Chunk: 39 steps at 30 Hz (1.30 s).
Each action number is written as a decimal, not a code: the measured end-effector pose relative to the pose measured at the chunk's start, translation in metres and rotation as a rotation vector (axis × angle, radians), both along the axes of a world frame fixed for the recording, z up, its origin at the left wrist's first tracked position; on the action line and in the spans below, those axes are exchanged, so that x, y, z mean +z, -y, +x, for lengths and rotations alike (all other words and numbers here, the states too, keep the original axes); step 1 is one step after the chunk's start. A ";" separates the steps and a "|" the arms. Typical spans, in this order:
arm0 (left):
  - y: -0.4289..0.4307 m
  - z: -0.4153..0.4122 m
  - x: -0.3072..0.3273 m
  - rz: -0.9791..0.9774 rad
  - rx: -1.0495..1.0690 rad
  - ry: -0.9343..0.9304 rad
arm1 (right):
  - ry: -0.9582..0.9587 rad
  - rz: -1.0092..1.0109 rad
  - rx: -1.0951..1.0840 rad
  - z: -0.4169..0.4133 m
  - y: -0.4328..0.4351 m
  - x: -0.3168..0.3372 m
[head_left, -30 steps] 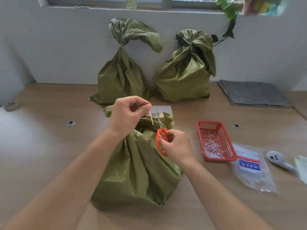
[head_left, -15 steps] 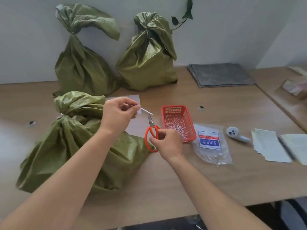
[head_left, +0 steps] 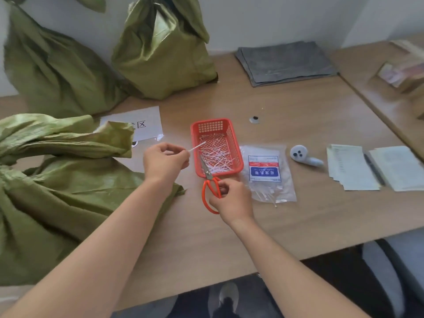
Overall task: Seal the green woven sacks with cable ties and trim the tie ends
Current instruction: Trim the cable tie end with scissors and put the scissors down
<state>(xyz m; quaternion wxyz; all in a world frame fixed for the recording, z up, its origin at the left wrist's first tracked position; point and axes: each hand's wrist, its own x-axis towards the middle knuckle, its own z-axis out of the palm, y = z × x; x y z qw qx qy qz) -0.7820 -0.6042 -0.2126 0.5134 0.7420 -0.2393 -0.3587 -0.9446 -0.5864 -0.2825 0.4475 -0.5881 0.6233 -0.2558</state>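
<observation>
A tied green woven sack [head_left: 52,187] lies on its side at the left of the wooden table. My left hand [head_left: 165,160] pinches a short white cut tie end [head_left: 196,146], its tip over the left rim of the red basket [head_left: 238,157], which holds several cut tie ends. My right hand [head_left: 231,199] grips the orange-handled scissors [head_left: 210,187], blades pointing toward the basket's near corner. Two more tied green sacks [head_left: 57,74] [head_left: 165,51] stand against the back wall. A clear bag of cable ties [head_left: 267,173] lies right of the basket.
A white paper sheet [head_left: 142,121] lies behind the near sack. A folded grey cloth [head_left: 286,63] sits at the back. A white controller [head_left: 302,156] and paper sheets [head_left: 376,167] lie to the right. The table's front edge is close below my arms.
My left hand carried the cut tie end away from the sack to the red basket. My right hand with the scissors moved right, beside the basket. The view swung right and down.
</observation>
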 end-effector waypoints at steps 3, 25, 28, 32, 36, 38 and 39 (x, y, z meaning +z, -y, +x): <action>0.027 -0.011 -0.024 0.039 -0.009 -0.051 | -0.043 0.056 -0.014 -0.012 0.008 -0.022; 0.019 -0.004 -0.112 0.231 -0.248 -0.017 | -0.318 0.229 -0.082 -0.022 0.001 -0.147; 0.008 -0.009 -0.110 0.234 -0.258 -0.059 | -0.354 0.208 -0.057 -0.019 0.001 -0.141; -0.004 -0.016 -0.108 0.257 -0.246 -0.126 | -0.337 0.177 -0.039 -0.016 -0.003 -0.133; -0.018 -0.014 -0.106 0.255 -0.237 -0.150 | -0.252 0.193 -0.095 -0.012 -0.009 -0.122; -0.025 -0.010 -0.100 0.231 -0.216 -0.145 | -0.202 0.189 -0.103 -0.005 -0.006 -0.105; -0.029 -0.009 -0.094 0.212 -0.207 -0.143 | -0.172 0.194 -0.094 0.000 -0.005 -0.095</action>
